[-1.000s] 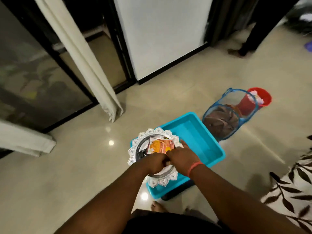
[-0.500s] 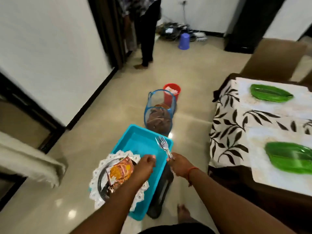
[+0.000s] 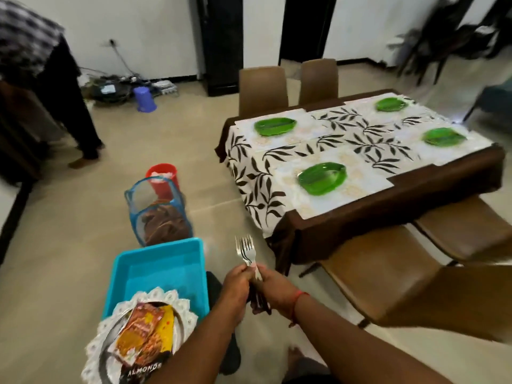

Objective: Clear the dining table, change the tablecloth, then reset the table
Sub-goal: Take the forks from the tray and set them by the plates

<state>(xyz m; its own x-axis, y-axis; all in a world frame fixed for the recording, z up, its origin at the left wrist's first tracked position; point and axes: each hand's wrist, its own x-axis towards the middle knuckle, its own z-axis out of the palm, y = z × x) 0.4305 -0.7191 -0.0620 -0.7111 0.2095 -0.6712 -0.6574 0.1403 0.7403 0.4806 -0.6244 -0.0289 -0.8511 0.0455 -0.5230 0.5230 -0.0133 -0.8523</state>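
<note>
Shiny metal forks (image 3: 245, 252) — glossy green plastic plates (image 3: 322, 178) on a matt leaf-printed cloth (image 3: 257, 178); smooth, polished floor (image 3: 69, 231).

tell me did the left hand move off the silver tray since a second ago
Yes. The left hand has left the silver tray and gone right, past the blue tub, joining the right hand on the forks.

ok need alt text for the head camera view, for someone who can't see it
Both hands, left hand and right hand, grip a bunch of forks above the floor. Ahead on the right, a table with a leaf-print cloth holds four green plates. Lower left, a blue tub carries a silver tray of snack packets.
</note>
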